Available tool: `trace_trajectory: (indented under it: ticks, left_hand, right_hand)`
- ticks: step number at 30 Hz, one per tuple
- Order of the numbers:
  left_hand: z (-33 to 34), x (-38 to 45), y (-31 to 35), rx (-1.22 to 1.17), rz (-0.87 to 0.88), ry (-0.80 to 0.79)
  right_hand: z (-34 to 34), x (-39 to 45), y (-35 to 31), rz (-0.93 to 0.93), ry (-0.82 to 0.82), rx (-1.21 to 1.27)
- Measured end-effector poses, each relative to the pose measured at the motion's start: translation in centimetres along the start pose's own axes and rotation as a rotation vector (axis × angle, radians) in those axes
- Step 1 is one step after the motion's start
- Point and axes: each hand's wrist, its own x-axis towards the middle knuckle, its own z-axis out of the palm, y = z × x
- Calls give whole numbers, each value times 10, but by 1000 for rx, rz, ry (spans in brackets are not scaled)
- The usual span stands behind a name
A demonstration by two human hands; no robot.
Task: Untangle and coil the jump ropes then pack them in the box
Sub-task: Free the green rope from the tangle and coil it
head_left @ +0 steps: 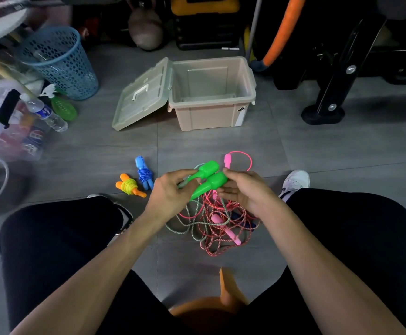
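1 head-worn wide-angle view looks steeply down and forward, close over the lap, floor (318, 151) beyond.

two coiled ropes (136, 181), one box (211, 93), two green handles (208, 176)

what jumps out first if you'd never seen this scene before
Two bright green plastic rope handles sit centre frame, side by side, gripped by the left hand and the right hand. Below them a tangled heap of pink, red and pale green cords lies on the grey floor. Beyond stands an open beige plastic box, nothing inside, lid tilted to its left.
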Motion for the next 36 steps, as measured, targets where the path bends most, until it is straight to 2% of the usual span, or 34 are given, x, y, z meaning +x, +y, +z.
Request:
trace_trajectory:
  ticks: [2, 4, 6, 7, 9, 10, 12, 15, 18, 20, 23, 25, 28, 32, 34, 36]
  left_hand:
    - [2, -1, 2, -10, 33, 33]
    - [3, -1, 4, -48, 48, 26]
    - [0, -1, 7, -81, 32, 10]
    - [-2, -1, 9, -99, 22, -6]
    - [-5, -2, 13, -161, 14, -51]
    - [-6, -2, 15, -197, 17, -70]
    - [-8, -5, 17, -233, 34, -99]
    - [-10, -8, 17, -176, 83, -145]
    - [-11, -6, 16, 54, 256, -125]
    - [-10, -4, 13, 359, 329, -105]
    - [-7, -3, 12, 952, 222, -22]
    - [-5, -5, 13, 1054, 207, -43]
    - [-14, 5, 9, 838, 213, -139]
    - [-35, 15, 8, 564, 139, -289]
    - [-41, 16, 8, 269, -38, -356]
    - [-46, 19, 8, -145, -288, -342]
  right_hand:
    - [-2, 1, -1, 17, 14, -105]
    - [-4, 3, 1, -82, 137, -378]
    - [-7, 3, 1, -371, 340, -707]
    - [-7, 1, -1, -552, 357, -780]
    - [-3, -2, -4, -744, 192, -822]
    - [0, -3, -5, -739, 104, -830]
    - [7, -5, -2, -659, 44, -770]
    - [10, 0, 4, -667, 120, -717]
    - [15, 4, 0, -669, 200, -714]
    - [18, 8, -4, -633, 238, -736]
    - [24, 10, -5, -562, 251, -819]
    - [27, 9, -7, -539, 250, -873]
    - [31, 3, -13, -548, 219, -883]
    - [31, -5, -27, -560, 152, -862]
    - [24, -6, -34, -543, 160, -788]
    - [21, -9, -39, -553, 126, -696]
